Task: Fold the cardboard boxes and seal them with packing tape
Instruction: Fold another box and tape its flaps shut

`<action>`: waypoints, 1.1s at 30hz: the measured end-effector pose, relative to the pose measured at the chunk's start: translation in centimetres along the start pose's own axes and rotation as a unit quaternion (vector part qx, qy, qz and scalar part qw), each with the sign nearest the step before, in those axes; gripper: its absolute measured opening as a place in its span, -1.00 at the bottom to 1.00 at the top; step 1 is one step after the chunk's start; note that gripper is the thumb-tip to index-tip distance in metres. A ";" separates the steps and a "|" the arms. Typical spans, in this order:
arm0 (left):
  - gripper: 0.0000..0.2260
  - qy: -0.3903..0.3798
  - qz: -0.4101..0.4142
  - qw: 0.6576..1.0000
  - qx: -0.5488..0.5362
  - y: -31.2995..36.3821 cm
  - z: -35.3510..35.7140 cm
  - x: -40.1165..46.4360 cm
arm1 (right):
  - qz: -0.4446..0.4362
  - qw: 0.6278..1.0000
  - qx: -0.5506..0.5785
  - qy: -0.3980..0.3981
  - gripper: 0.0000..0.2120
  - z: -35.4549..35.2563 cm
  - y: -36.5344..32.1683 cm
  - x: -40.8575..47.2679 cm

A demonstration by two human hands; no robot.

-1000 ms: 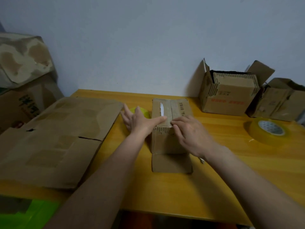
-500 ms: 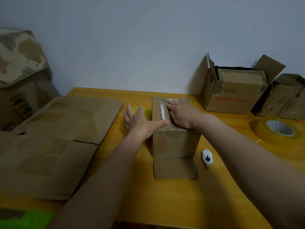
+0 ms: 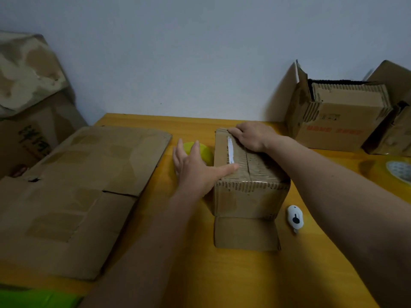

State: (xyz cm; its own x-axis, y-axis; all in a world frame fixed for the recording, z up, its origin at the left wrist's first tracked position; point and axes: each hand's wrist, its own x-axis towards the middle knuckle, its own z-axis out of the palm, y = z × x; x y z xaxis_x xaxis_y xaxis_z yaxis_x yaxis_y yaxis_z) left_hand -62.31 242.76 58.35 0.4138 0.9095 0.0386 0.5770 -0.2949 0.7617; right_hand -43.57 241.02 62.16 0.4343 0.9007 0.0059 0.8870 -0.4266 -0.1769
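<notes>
Against a pale wall, a yellow wooden desk carried a small brown cardboard box near its middle. Over the past second the right hand had been slid along the taped top seam to the far edge, suggesting the tape was being smoothed down. Its fingers were curled over that edge; the left hand was laid flat, fingers spread, thumb on the box.
</notes>
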 end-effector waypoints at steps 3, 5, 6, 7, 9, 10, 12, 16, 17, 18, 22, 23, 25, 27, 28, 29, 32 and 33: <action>0.08 0.009 0.000 1.000 -0.006 -0.1 0.1 -0.1 | 0.021 0.999 -0.012 -0.027 -0.38 -0.2 -0.3 0.5; 0.06 0.018 0.003 1.000 -0.016 -0.3 -0.2 -0.3 | 0.023 0.998 0.010 -0.061 -0.36 -0.7 -0.6 0.4; 0.03 0.028 0.007 0.999 -0.028 -0.4 -0.4 -0.5 | 0.013 0.997 0.027 -0.070 -0.38 -1.1 -0.7 0.0; -0.02 0.045 0.010 0.998 -0.044 -0.7 -0.7 -0.7 | -0.005 0.997 0.041 -0.061 -0.41 -1.4 -0.9 -0.5; -0.18 0.100 0.014 0.991 -0.088 -1.5 -1.4 -1.1 | -0.049 0.996 0.067 0.025 -0.43 -2.1 -1.1 -2.0; -0.27 0.135 0.018 0.985 -0.108 -2.0 -1.9 -1.5 | -0.067 0.992 0.083 0.071 -0.43 -2.5 -1.4 -3.1; -0.43 0.207 0.041 0.970 -0.118 -2.8 -3.2 -2.5 | -0.102 0.982 0.106 0.114 -0.45 -3.1 -2.5 -5.5; -0.67 0.315 0.158 0.932 -0.080 -2.8 -7.0 -5.1 | -0.186 0.956 0.162 0.157 -0.41 -3.1 -6.4 -11.6; -0.72 0.339 0.186 0.920 -0.068 -2.6 -8.0 -5.8 | -0.197 0.948 0.195 0.154 -0.37 -2.9 -7.6 -13.1; -0.76 0.360 0.206 0.908 -0.062 -2.2 -8.9 -6.4 | -0.199 0.940 0.236 0.142 -0.31 -2.5 -8.7 -14.6; -0.82 0.387 0.198 0.889 -0.145 -0.3 -11.6 -9.2 | -0.167 0.914 0.349 0.119 -0.03 0.1 -11.7 -18.9; -0.85 0.379 0.185 0.887 -0.189 0.3 -11.9 -10.0 | -0.147 0.904 0.380 0.130 0.01 0.6 -12.2 -19.6; -0.91 0.336 0.170 0.877 -0.298 1.4 -11.8 -11.3 | -0.092 0.862 0.472 0.159 0.00 1.1 -12.7 -20.6; -0.82 0.260 0.177 0.862 -0.398 2.2 -11.1 -12.5 | -0.049 0.820 0.533 0.201 -0.18 0.9 -12.2 -21.3; -0.74 0.233 0.188 0.861 -0.411 2.4 -10.6 -13.0 | -0.033 0.810 0.540 0.226 -0.30 0.8 -11.7 -21.6; -0.69 0.217 0.205 0.867 -0.399 2.5 -10.2 -13.3 | -0.018 0.806 0.537 0.248 -0.38 0.5 -11.1 -22.0; -0.68 0.215 0.261 0.881 -0.330 2.1 -9.1 -13.2 | 0.001 0.816 0.507 0.279 -0.47 -0.5 -9.0 -23.2; -0.73 0.221 0.271 0.882 -0.316 1.9 -8.8 -13.1 | 0.000 0.822 0.495 0.280 -0.50 -0.8 -8.4 -23.6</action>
State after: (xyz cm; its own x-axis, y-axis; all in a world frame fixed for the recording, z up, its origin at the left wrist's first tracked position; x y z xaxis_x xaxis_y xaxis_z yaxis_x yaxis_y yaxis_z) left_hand -72.83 232.82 64.95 0.1120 0.7519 0.6497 -0.1868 -0.6262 0.7569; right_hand -61.13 223.31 64.34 0.6844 0.6036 0.4090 0.4442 0.0996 -0.8904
